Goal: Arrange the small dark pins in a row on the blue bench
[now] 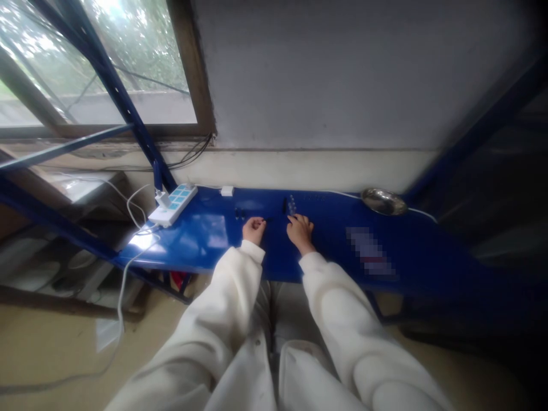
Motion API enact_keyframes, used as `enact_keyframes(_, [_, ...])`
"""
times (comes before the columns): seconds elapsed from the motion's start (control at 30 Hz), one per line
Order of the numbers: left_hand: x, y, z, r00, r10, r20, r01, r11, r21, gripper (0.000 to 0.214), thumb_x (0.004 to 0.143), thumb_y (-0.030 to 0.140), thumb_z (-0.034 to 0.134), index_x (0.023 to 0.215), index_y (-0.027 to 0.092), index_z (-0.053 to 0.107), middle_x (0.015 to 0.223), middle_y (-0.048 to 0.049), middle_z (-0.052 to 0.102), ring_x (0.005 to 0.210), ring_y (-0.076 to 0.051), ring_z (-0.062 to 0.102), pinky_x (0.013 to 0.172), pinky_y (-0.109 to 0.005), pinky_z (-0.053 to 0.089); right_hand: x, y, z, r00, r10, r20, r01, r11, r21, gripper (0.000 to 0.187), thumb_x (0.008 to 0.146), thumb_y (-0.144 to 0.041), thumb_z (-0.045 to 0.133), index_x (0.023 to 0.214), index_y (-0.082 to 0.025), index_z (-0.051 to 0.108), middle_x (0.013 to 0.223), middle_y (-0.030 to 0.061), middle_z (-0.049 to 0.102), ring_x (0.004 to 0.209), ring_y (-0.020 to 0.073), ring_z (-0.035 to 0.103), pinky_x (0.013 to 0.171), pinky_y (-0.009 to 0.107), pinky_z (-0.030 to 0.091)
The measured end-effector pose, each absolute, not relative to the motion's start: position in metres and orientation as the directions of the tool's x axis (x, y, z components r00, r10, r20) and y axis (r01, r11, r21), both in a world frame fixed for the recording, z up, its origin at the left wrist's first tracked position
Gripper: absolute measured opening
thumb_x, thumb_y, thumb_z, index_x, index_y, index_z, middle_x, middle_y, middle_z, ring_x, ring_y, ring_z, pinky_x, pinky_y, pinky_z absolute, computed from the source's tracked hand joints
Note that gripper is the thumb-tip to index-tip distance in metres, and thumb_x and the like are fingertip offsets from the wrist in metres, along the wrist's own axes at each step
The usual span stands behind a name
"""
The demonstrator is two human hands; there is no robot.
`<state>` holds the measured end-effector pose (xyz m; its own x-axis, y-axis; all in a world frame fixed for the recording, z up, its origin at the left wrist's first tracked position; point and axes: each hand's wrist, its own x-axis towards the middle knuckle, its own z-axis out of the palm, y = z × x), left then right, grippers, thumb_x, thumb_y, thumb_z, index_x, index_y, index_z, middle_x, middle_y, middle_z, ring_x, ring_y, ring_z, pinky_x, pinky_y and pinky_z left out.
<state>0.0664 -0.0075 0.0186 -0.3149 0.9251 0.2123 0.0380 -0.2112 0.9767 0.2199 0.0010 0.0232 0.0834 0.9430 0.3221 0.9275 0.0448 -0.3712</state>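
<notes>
Blue metal shelf (205,240) under a grey wall, window up to the left of it; that's your bench, and I'll place everything relative to the shelf.

Your left hand (253,230) sits near the shelf's middle, fingers curled in and pinching a small dark part (268,219) that pokes out toward the right. It's tiny and blurry, so I can't tell exactly what it is. Your right hand (300,230) rests just beside it, palm down, fingers bent and held close together, fingertips touching the shelf next to a row of small pieces (291,204) standing toward the shelf's back edge. Whether the right fingers actually grip anything, can't tell. Two more small dark bits (239,214) lie just behind the left hand.

Other stuff: white power strip (173,204) w/ cables at the shelf's left back corner, a small white plug (226,191) at the back edge, a steel dish (384,201) at the back toward the right end.

Tips, judging from the setup: keep both wrists planted on the shelf for steadiness, hold the dark part near its tip so it doesn't swivel, and bring the hands together over the surface, not past the front edge, since a dropped bit would likely go to the floor. Mind your sleeves (240,274) near the standing row; a brush could knock the pieces over.
</notes>
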Motion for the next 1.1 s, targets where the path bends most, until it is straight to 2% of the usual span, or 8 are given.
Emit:
enact_keyframes(0.2, [0.0660, -0.0075, 0.0192, -0.325, 0.920, 0.220, 0.041, -0.219, 0.975, 0.018, 0.058, 0.024, 0.062, 0.072, 0.014, 0.059, 0.062, 0.0000, 0.056, 0.052, -0.006, 0.047, 0.053, -0.019, 0.040, 0.2201, 0.0006, 0.0241, 0.075, 0.942, 0.326, 0.922, 0.058, -0.382, 0.037, 0.075, -0.017, 0.037, 0.105, -0.022, 0.058, 0.114, 0.0070, 0.051, 0.103, 0.0226, 0.038, 0.083, 0.038, 0.025])
enact_keyframes(0.33, [0.0663, -0.0082, 0.0198, -0.329, 0.920, 0.212, 0.034, -0.212, 0.977, 0.019, 0.058, 0.025, 0.063, 0.073, 0.013, 0.059, 0.062, 0.0001, 0.056, 0.051, -0.005, 0.047, 0.052, -0.018, 0.039, 0.2205, -0.0017, 0.0240, 0.063, 0.926, 0.373, 0.907, 0.103, -0.409, 0.033, 0.074, -0.016, 0.039, 0.098, -0.022, 0.060, 0.107, 0.0059, 0.055, 0.099, 0.0212, 0.041, 0.080, 0.037, 0.025])
enact_keyframes(0.43, [0.0665, -0.0080, 0.0198, -0.340, 0.916, 0.212, 0.029, -0.215, 0.976, 0.018, 0.058, 0.023, 0.063, 0.072, 0.013, 0.059, 0.062, 0.0000, 0.056, 0.051, -0.005, 0.047, 0.053, -0.018, 0.039, 0.2206, -0.0032, 0.0239, 0.021, 0.882, 0.471, 0.881, 0.206, -0.426, 0.026, 0.072, -0.016, 0.042, 0.089, -0.020, 0.062, 0.097, 0.0057, 0.058, 0.093, 0.0201, 0.044, 0.078, 0.035, 0.027])
enact_keyframes(0.57, [0.0668, -0.0071, 0.0190, -0.344, 0.916, 0.208, -0.001, -0.222, 0.975, 0.017, 0.058, 0.022, 0.064, 0.071, 0.013, 0.059, 0.061, 0.0000, 0.056, 0.051, -0.005, 0.047, 0.053, -0.018, 0.039, 0.2206, -0.0025, 0.0238, -0.093, 0.785, 0.613, 0.795, 0.429, -0.429, 0.014, 0.070, -0.015, 0.045, 0.074, -0.018, 0.058, 0.082, 0.0050, 0.058, 0.083, 0.0180, 0.047, 0.076, 0.031, 0.032])
enact_keyframes(0.7, [0.0665, -0.0076, 0.0193, -0.331, 0.921, 0.206, -0.010, -0.221, 0.975, 0.018, 0.058, 0.022, 0.065, 0.072, 0.013, 0.060, 0.062, -0.0006, 0.057, 0.051, -0.006, 0.048, 0.052, -0.019, 0.039, 0.2206, -0.0004, 0.0240, -0.082, 0.734, 0.674, 0.657, 0.548, -0.517, 0.008, 0.072, -0.017, 0.044, 0.073, -0.018, 0.051, 0.073, 0.0039, 0.055, 0.072, 0.0152, 0.049, 0.072, 0.029, 0.038])
enact_keyframes(0.87, [0.0660, -0.0088, 0.0212, -0.335, 0.921, 0.200, 0.002, -0.212, 0.977, 0.017, 0.058, 0.022, 0.065, 0.072, 0.013, 0.062, 0.062, -0.0010, 0.058, 0.050, -0.005, 0.046, 0.051, -0.019, 0.038, 0.2216, 0.0010, 0.0238, 0.055, 0.797, 0.602, 0.456, 0.517, -0.725, 0.013, 0.078, -0.030, 0.043, 0.080, -0.018, 0.049, 0.071, 0.0031, 0.055, 0.065, 0.0129, 0.052, 0.064, 0.026, 0.042])
enact_keyframes(1.0, [0.0659, -0.0079, 0.0195, -0.334, 0.923, 0.192, 0.001, -0.204, 0.979, 0.019, 0.058, 0.022, 0.065, 0.074, 0.013, 0.062, 0.063, -0.0014, 0.059, 0.051, -0.006, 0.047, 0.051, -0.019, 0.038, 0.2235, 0.0023, 0.0231, 0.133, 0.869, 0.477, 0.221, 0.443, -0.869, 0.021, 0.076, -0.038, 0.047, 0.080, -0.018, 0.049, 0.063, 0.0002, 0.054, 0.058, 0.0112, 0.052, 0.059, 0.025, 0.043])
enact_keyframes(1.1, [0.0660, -0.0071, 0.0180, -0.319, 0.932, 0.173, -0.011, -0.186, 0.982, 0.020, 0.058, 0.023, 0.065, 0.074, 0.013, 0.062, 0.059, -0.0004, 0.057, 0.049, -0.006, 0.046, 0.050, -0.019, 0.038, 0.2242, 0.0024, 0.0232, 0.130, 0.919, 0.373, 0.072, 0.367, -0.927, 0.024, 0.073, -0.041, 0.051, 0.077, -0.017, 0.050, 0.059, -0.0010, 0.053, 0.054, 0.0098, 0.050, 0.055, 0.024, 0.042])
